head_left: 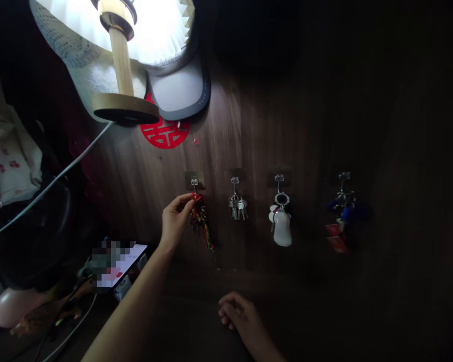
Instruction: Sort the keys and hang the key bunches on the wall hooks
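My left hand (176,213) reaches to the leftmost wall hook (194,182). Thumb and forefinger pinch the red top of a bunch of colourful braided cords (202,216), which hangs straight below the hook. Whether its loop still sits on the hook is too small to tell. Lower down, my right hand (236,309) is loosely closed in front of the dark wood, with nothing visible in it. To the right hang a bunch of keys (237,207), a key ring with a white fob (282,229), and a dim bunch with blue and red tags (340,216).
A lit table lamp (121,65) juts in at upper left, near a grey cap (179,90) and a red paper-cut (166,133). Its white cable (60,173) crosses the left side. A phone (126,264) with a lit screen stands beside my left forearm.
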Action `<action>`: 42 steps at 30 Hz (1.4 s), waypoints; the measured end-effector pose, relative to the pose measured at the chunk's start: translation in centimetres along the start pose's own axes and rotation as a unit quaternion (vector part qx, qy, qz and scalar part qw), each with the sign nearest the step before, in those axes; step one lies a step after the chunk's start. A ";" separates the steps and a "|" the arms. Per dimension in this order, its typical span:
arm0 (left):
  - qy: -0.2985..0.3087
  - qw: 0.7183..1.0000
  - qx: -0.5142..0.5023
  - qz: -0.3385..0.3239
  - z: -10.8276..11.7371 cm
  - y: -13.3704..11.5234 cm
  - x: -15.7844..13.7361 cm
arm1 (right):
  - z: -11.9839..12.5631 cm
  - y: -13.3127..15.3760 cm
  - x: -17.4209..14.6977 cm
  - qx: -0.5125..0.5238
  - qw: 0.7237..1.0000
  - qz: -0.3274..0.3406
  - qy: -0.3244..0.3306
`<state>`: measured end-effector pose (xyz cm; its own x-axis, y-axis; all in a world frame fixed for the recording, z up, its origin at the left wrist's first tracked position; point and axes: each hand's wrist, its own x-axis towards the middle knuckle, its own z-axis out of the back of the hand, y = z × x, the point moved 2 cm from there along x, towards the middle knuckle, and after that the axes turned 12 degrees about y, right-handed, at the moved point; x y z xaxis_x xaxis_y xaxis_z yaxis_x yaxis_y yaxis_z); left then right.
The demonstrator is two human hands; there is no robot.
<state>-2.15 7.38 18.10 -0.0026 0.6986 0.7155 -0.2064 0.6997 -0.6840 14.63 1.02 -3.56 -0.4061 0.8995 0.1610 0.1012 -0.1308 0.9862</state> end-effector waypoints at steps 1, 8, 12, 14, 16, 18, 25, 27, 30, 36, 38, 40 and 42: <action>-0.006 1.000 0.021 -0.007 -0.1 0.1 0.4 | 0.0 -0.2 0.1 -0.001 1.000 0.000 -0.001; -0.040 0.985 0.167 -0.027 -0.7 0.2 1.6 | 0.0 -0.9 0.3 -0.005 1.000 -0.008 0.002; -0.035 0.984 0.175 -0.001 -0.9 0.3 1.8 | 0.0 -0.7 0.3 -0.015 1.000 -0.002 0.009; -0.030 0.986 0.166 0.011 -1.0 0.5 1.8 | 0.0 -0.6 0.2 -0.019 1.000 -0.002 0.012; -0.031 0.985 0.168 0.018 -1.0 0.9 1.6 | 0.0 -0.5 0.2 -0.020 1.000 -0.003 0.013; -0.035 0.984 0.174 0.028 -1.0 1.3 1.2 | 0.0 -0.5 0.1 -0.017 1.000 0.002 0.018; -0.058 0.989 0.135 0.033 -1.3 2.6 -1.1 | -0.2 -0.2 0.0 -0.015 1.000 0.003 0.007; -0.072 0.988 0.138 0.016 -1.3 3.0 -1.8 | -0.3 0.0 0.0 -0.016 1.000 0.004 0.008; -0.080 0.985 0.151 0.008 -1.2 3.8 -3.0 | -0.4 0.5 -0.3 -0.025 1.000 0.006 0.013; -0.056 0.990 0.127 0.040 -1.4 4.9 -5.3 | -0.3 1.1 -0.7 -0.050 0.998 0.016 0.033; -0.050 0.991 0.116 0.050 -1.5 5.1 -6.0 | -0.3 1.1 -0.7 -0.056 0.998 0.018 0.038; -0.044 0.991 0.110 0.055 -1.5 5.3 -6.7 | -0.3 1.1 -0.8 -0.062 0.997 0.023 0.041; -0.032 0.992 0.106 0.061 -1.5 5.5 -7.5 | -0.3 1.2 -0.8 -0.067 0.997 0.024 0.040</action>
<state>-1.84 6.22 8.72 -0.1004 0.7600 0.6421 -0.4018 0.5594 -0.7250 14.82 0.03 -2.51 -0.4746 0.8559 0.2054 0.0019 -0.2323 0.9726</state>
